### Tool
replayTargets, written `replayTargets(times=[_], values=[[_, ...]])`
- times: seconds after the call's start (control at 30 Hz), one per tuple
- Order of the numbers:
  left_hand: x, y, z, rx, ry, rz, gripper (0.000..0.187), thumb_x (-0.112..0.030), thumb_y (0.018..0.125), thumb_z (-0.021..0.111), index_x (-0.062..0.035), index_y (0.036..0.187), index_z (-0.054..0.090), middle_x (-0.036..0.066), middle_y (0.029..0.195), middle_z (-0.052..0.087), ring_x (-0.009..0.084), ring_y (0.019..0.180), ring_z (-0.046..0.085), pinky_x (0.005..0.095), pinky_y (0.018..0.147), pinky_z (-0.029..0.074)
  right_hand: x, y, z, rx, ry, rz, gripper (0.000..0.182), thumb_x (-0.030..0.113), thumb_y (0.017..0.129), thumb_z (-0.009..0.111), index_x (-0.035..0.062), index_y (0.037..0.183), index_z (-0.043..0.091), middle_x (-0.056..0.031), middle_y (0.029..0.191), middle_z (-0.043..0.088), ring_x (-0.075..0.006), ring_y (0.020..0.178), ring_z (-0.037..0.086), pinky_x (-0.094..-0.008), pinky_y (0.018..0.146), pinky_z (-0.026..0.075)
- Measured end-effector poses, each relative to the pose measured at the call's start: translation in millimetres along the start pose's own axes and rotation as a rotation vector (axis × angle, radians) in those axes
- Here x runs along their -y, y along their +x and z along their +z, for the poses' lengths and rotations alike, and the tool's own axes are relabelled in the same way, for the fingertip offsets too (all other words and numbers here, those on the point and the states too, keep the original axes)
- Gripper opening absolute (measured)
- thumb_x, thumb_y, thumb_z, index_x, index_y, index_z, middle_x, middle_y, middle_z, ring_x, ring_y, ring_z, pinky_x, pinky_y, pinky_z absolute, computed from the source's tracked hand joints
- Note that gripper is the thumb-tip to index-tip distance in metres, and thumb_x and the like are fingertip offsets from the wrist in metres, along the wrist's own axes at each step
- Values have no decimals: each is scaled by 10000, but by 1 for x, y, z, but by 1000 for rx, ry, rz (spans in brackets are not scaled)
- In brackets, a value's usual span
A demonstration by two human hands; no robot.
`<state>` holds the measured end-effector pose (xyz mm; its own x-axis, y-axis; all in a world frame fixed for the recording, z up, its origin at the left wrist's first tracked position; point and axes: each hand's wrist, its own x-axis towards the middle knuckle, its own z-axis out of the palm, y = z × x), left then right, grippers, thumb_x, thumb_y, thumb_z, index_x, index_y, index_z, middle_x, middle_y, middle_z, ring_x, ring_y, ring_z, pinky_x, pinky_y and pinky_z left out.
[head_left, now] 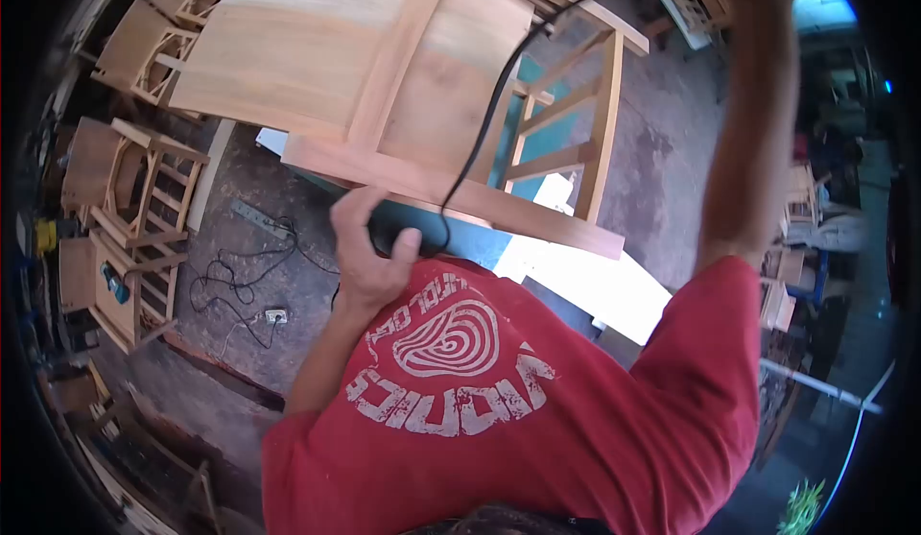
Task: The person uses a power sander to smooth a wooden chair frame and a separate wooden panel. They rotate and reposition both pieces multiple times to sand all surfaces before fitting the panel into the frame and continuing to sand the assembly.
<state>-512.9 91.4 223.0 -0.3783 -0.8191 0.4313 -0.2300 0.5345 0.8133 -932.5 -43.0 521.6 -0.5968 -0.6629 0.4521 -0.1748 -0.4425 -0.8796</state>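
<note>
My left hand (369,257) is close to my chest, its thumb and fingers curled round a loop of black cable (491,113). The cable runs up from this hand across a wooden frame and towards the top edge. My right arm (746,142) reaches far up on the right; its hand is cut off at the top edge. Just beyond my left hand lies a large piece of unpainted wooden furniture with flat panels (288,50), a front rail (451,190) and slatted legs (602,122). A dark thing at the top edge is too cropped to name.
Wooden chairs (134,185) stand along the left, one with a teal tool (115,284) on its seat. A power strip (259,218), tangled cords (225,281) and a socket block (276,315) lie on the floor. A bright white surface (585,281) sits beneath the furniture.
</note>
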Motion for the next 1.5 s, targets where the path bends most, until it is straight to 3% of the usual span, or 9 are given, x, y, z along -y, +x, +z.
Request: replayTargets(times=[0.13,0.17,0.33,0.43,0.5,0.77,0.97,1.13,1.5], values=[[14,0,-3,-60,67,0,530,-203,891,724,39,1325,540,207,1256,607,365,1175,572,453,1056,441,-143,-44,-47,179,112,477,359,141,868,746,-6,1174,630,-129,1009,691,-265,886,718,-411,761,628],[15,0,-10,-12,-83,-108,539,-212,898,727,47,1331,537,211,1241,617,355,1164,592,445,1050,456,-148,-84,-15,152,96,521,184,103,904,672,-14,1044,646,-132,885,688,-269,742,708,-416,618,633],[-4,-38,-5,416,-157,-338,593,-240,861,784,10,1354,569,172,1130,686,276,1031,676,376,873,543,-169,-216,19,137,292,853,389,200,880,717,-30,1163,584,-193,968,666,-298,741,696,-464,608,639],[0,-53,-34,519,5,-505,517,-177,846,794,10,1297,623,135,1010,713,224,964,682,362,801,543,-158,-252,23,189,274,898,422,222,868,730,-46,1157,579,-194,949,662,-299,736,692,-449,584,641],[5,-53,-55,414,-295,-623,439,-117,844,787,13,1245,664,91,950,727,183,919,680,344,838,536,-146,-273,25,140,284,1012,446,218,866,730,-71,1168,572,-189,923,662,-293,740,694,-427,562,636],[101,-3,-100,-44,-214,-568,598,-123,896,765,26,1429,541,159,1402,605,236,1327,550,389,1106,427,-122,-286,41,136,162,1033,372,130,859,717,-37,1145,548,-147,927,658,-242,693,706,-405,532,663],[142,43,-93,392,-397,-481,723,-236,882,808,57,1462,491,181,1411,588,268,1338,536,409,1139,398,-85,-285,49,-4,-85,1077,470,194,857,713,-34,1226,533,-173,892,667,-250,703,723,-388,520,659],[117,70,-73,530,-521,-482,711,-338,890,798,74,1399,520,261,1350,584,374,1266,560,428,1103,407,-63,-293,30,-118,-79,1146,483,195,866,706,-50,1245,535,-194,943,689,-260,698,731,-404,512,661],[87,78,-50,616,-515,-441,640,-282,916,763,89,1374,513,212,1276,626,302,1196,604,402,1051,451,-34,-276,16,-62,-152,1058,608,150,855,698,11,1377,418,-184,1057,638,-268,749,739,-418,535,679]])
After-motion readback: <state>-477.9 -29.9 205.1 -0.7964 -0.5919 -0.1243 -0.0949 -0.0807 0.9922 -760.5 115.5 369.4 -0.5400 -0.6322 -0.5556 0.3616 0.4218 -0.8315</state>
